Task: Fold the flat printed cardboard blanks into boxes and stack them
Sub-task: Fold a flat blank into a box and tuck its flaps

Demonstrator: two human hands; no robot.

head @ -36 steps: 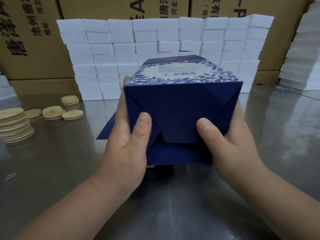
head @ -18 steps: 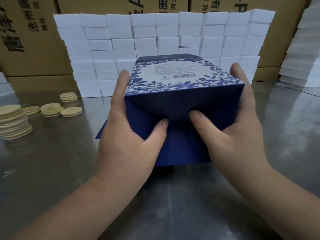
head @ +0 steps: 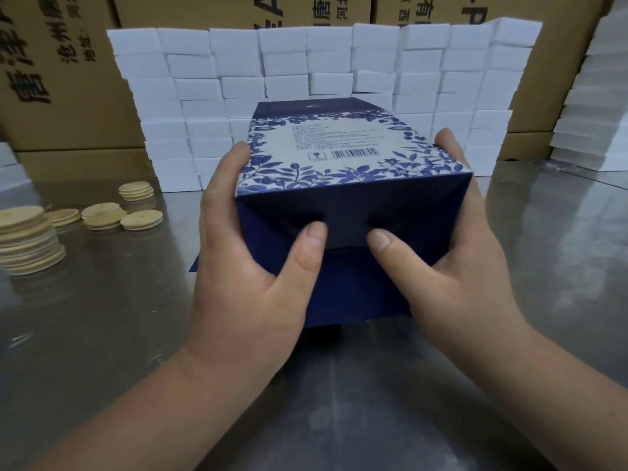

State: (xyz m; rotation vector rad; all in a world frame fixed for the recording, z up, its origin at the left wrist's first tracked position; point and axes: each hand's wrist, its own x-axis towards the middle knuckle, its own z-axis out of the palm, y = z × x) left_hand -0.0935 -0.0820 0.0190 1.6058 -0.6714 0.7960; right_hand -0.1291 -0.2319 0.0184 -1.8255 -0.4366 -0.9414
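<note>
The box (head: 350, 185) is held in the middle of the view, just above the shiny metal surface (head: 119, 317), with its dark blue end turned to the person. Its top side is pale, with a border of blue leaves, some small text and a barcode. The end flaps are folded inward and lie against each other.

The left hand (head: 251, 266) grips the left side of the box and the right hand (head: 455, 266) grips the right side. The fingers (head: 234, 158) of each hand are clamped on the side walls, and both thumbs press on the middle flap of the blue end, close to each other but not touching.

Under the box, a corner of a flat blue sheet (head: 196, 267) shows on the surface beside the left hand.

To the left lie wooden discs (head: 27, 239): one tall pile at the edge of the view and some low piles farther back. Behind the box stands a wall of white blocks (head: 306, 62), and more white blocks are stacked at the far right. Brown cartons (head: 68, 79) with black printed characters fill the background.
</note>
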